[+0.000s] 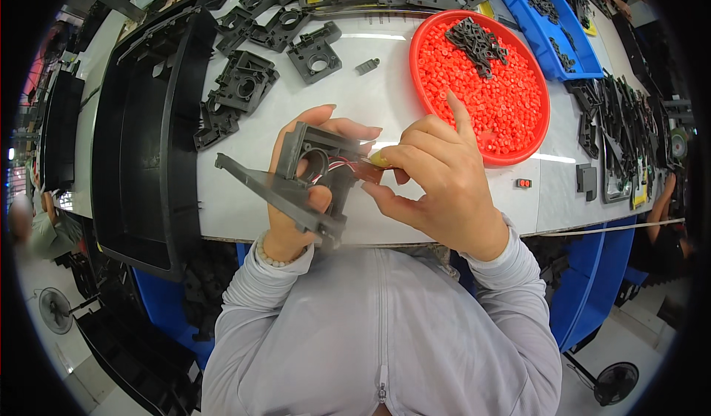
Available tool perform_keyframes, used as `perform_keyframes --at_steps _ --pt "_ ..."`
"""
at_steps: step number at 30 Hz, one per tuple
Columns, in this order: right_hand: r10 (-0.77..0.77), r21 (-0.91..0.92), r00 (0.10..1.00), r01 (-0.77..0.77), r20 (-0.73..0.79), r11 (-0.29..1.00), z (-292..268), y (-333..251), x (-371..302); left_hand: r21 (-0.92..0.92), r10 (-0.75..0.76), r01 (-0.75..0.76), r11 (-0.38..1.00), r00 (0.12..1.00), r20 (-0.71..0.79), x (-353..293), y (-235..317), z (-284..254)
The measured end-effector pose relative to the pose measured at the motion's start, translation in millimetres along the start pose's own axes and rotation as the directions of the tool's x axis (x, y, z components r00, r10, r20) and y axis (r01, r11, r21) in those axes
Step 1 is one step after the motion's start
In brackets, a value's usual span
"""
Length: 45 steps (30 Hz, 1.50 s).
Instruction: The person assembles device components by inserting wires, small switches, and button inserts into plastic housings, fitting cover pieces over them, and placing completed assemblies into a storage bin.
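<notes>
My left hand point(290, 216) is wrapped round a dark grey plastic housing point(296, 149) with a round hole and a long tapering arm, held tilted above the table's front edge. Thin red and white wires point(339, 162) run out of the housing to a small reddish-brown flat piece point(368, 171). My right hand point(444, 175) pinches that piece between thumb and fingers, with one finger raised. Something yellowish point(379, 159) shows at its fingertips; I cannot tell what it is. The housing's far side is hidden by my left fingers.
Similar dark housings point(315, 53) lie at the back left, beside a long black bin point(133, 149). A red round tray point(544, 105) holds red caps and dark clips. Right of it are a blue tray point(581, 68), a small red-and-black part point(523, 183) and dark strips. One small grey part point(367, 65) lies mid-table.
</notes>
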State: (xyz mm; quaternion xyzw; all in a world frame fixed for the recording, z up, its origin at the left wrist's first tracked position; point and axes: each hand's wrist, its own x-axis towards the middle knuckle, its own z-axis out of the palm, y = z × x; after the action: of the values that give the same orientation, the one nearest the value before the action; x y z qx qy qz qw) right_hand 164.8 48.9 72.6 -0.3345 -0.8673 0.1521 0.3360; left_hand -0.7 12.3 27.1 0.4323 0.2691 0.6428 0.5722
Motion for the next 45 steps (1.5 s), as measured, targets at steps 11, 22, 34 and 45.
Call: perform_keyframes --at_steps 11,22,34,45 --pt "0.05 0.015 0.999 -0.05 0.006 0.999 1.3 0.0 -0.1 0.122 -0.106 0.112 0.986 0.993 -0.056 -4.8 3.6 3.9" --pt "0.043 0.003 0.998 -0.043 -0.054 0.999 9.4 -1.5 -1.8 0.117 -0.033 0.044 0.992 0.996 -0.087 -5.1 -0.3 3.1" --pt "0.031 -0.04 0.995 -0.035 -0.095 0.999 20.0 -1.8 -9.8 0.193 0.012 -0.004 0.981 0.999 -0.039 -5.5 -3.0 4.5" --pt "0.095 0.087 0.987 -0.085 -0.128 0.993 18.9 6.1 -13.1 0.184 0.046 -0.031 0.982 0.996 -0.074 -3.0 -6.7 3.0"
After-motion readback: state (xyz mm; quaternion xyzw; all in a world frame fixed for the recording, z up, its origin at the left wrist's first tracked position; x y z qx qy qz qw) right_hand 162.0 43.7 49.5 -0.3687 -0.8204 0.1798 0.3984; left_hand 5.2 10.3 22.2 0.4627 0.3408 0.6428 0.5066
